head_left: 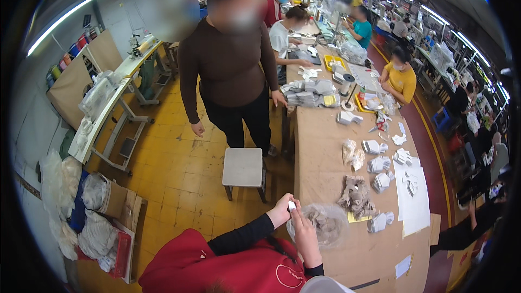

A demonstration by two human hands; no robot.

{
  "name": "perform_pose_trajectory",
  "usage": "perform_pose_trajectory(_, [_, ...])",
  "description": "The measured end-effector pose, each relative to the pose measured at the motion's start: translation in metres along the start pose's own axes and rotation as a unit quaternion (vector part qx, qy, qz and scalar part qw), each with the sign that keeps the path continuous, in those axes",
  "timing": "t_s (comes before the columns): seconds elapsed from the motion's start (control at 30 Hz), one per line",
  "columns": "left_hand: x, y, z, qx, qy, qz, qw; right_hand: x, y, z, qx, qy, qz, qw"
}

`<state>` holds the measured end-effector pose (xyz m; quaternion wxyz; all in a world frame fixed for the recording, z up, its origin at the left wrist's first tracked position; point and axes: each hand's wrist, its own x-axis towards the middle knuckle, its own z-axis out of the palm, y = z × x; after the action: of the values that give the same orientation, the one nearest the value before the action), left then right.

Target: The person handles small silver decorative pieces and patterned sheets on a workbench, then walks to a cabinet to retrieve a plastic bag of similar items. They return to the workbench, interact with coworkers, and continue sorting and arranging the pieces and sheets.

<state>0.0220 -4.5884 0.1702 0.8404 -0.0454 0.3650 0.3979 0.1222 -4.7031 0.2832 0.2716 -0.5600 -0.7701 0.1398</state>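
Note:
At the near left edge of the table, my left hand (279, 212) is closed with its fingers round a small white piece (292, 205). My right hand (305, 235) meets it there, its fingers pressed together against the same piece. The kind of piece is too small to make out. Just right of my hands sits a clear plastic bag (337, 228) holding grey-brown fabric pieces (322, 226). Beyond it lies a loose heap of similar grey-brown pieces (356, 196). Several bundles of pale grey glove-shaped pieces (381, 221) line the table to the right.
Brown paper covers the long table (320, 154). White sheets (415, 206) lie along its right side, with red-handled scissors (378, 126) farther up. A stool (243, 167) stands left of the table, and a person in brown (230, 70) behind it. Other people work along the far end.

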Motion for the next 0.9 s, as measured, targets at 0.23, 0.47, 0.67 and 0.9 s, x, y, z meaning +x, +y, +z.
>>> perform_pose_trajectory(0.23, [-0.001, 0.029, 0.023, -0.125, -0.013, -0.009, 0.992, -0.046, 0.008, -0.02, 0.143, 0.19, 0.154, 0.959])
perform_pose_trajectory(0.47, [-0.019, 0.01, 0.048, 0.048, -0.127, -0.194, 0.971, -0.095, 0.016, -0.036, 0.42, 0.419, 0.39, 0.704])
perform_pose_trajectory(0.67, [-0.075, -0.038, 0.029, 0.464, -0.279, -0.299, 0.786, -0.132, 0.007, -0.028, 0.392, 0.511, 0.435, 0.629])
perform_pose_trajectory(0.9, [-0.069, -0.041, 0.028, 0.6, -0.355, -0.342, 0.63, -0.141, -0.008, -0.014, 0.383, 0.575, 0.434, 0.578])
